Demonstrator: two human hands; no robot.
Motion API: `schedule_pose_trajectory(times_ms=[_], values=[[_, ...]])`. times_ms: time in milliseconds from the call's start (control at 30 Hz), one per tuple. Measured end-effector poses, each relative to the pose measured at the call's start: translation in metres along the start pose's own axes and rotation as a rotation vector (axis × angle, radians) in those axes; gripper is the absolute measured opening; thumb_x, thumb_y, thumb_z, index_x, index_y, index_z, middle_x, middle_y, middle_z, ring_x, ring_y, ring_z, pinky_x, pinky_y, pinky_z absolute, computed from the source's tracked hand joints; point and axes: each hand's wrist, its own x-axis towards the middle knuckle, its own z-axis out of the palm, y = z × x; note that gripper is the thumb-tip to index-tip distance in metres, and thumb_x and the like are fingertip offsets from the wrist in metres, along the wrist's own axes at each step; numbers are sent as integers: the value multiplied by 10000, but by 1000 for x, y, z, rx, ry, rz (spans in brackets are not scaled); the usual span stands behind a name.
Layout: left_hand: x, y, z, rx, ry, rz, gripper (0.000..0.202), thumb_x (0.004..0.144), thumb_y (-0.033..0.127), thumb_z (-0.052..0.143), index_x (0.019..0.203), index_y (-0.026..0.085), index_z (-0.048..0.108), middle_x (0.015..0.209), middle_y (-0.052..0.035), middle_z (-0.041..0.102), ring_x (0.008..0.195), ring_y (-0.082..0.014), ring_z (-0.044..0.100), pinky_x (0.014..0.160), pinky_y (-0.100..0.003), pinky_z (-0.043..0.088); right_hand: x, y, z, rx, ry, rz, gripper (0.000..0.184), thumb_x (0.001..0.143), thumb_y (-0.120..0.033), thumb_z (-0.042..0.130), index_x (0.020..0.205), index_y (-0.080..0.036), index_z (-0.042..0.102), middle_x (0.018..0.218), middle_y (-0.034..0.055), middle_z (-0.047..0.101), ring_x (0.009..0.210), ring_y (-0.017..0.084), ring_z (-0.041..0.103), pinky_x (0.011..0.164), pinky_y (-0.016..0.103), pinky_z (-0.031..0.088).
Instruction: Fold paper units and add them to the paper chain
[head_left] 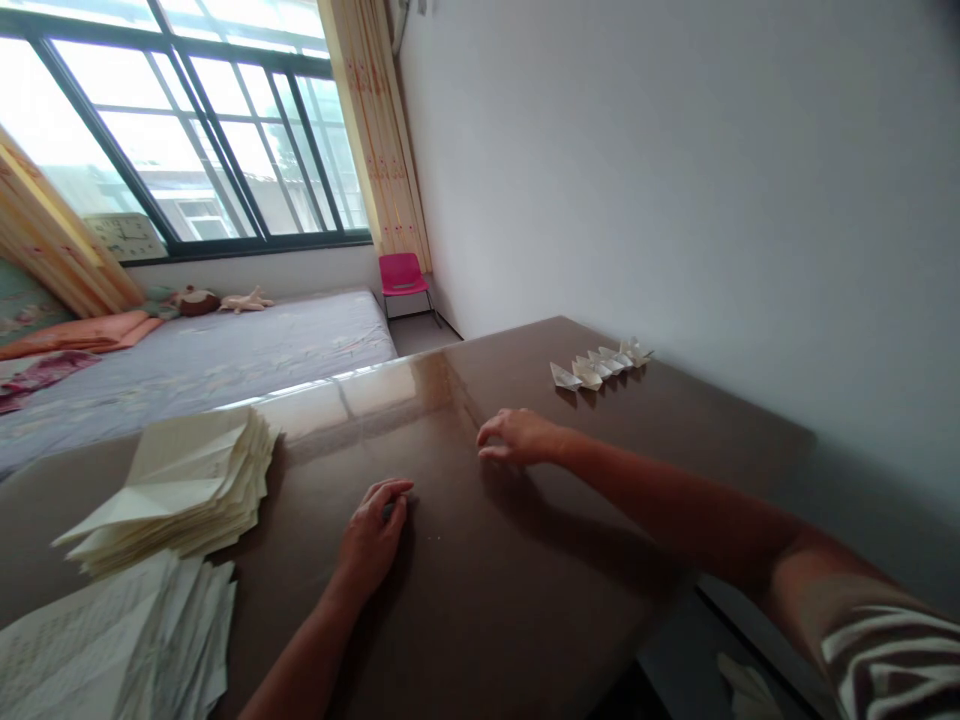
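Observation:
My left hand rests on the brown glossy table, its fingers loosely bent with a gap between thumb and forefinger. Nothing shows in it. Farther out and to the right, my right hand is low over the tabletop, fingers a little curled and apart, holding nothing visible. Beyond it, a row of several small folded paper boats stands near the wall. To the left of my left hand lie two stacks of paper: a cream one with a creased top sheet, and a nearer one with writing on it.
Past the table's far edge is a bed with soft toys and an orange folded cloth. A pink chair stands in the corner. A white wall runs along the table's right side; a window is behind the bed.

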Motion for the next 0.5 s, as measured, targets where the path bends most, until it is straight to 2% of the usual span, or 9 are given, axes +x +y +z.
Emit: schedule_pose_trajectory(times_ms=[33,100,200,300,400,500], values=[[-1,1,0,33,3,26,293,841,375,447,970,226,663,1068,-59,639,976,-224,623,874,-383,498,4,-19,20,5,-24,-130,321,833,-473,562,1086,-313,678,1108,-6,691,1053,219,591,860,303,457],[-3,3,2,85,0,69,270,851,332,435,932,229,671,1049,-55,649,974,-221,622,885,-385,487,11,-47,51,5,-34,-267,426,852,-481,536,1223,-283,604,1300,22,590,1186,246,516,929,353,443],[-9,9,4,146,-1,137,264,869,241,411,942,219,664,1062,-58,645,979,-200,611,916,-369,472,15,-66,79,13,23,-228,493,910,-488,431,1331,-245,517,1423,70,469,1292,261,425,1031,416,368],[-15,20,4,286,-33,205,255,864,180,423,937,215,665,1054,-68,645,1001,-208,583,926,-368,459,14,-67,93,60,121,-175,459,954,-404,349,1369,-254,474,1449,53,436,1348,225,353,1103,419,272],[-22,35,4,464,-132,254,267,877,178,414,989,209,654,1052,-102,638,1021,-234,561,911,-382,457,14,-61,99,93,119,-199,463,947,-401,359,1365,-245,483,1436,49,454,1342,218,361,1104,409,271],[-28,51,-2,477,-175,161,180,802,199,544,914,237,679,997,-90,663,954,-240,592,848,-370,472,14,-57,101,93,122,-219,467,944,-402,363,1364,-238,486,1435,49,455,1339,215,365,1101,401,276]])
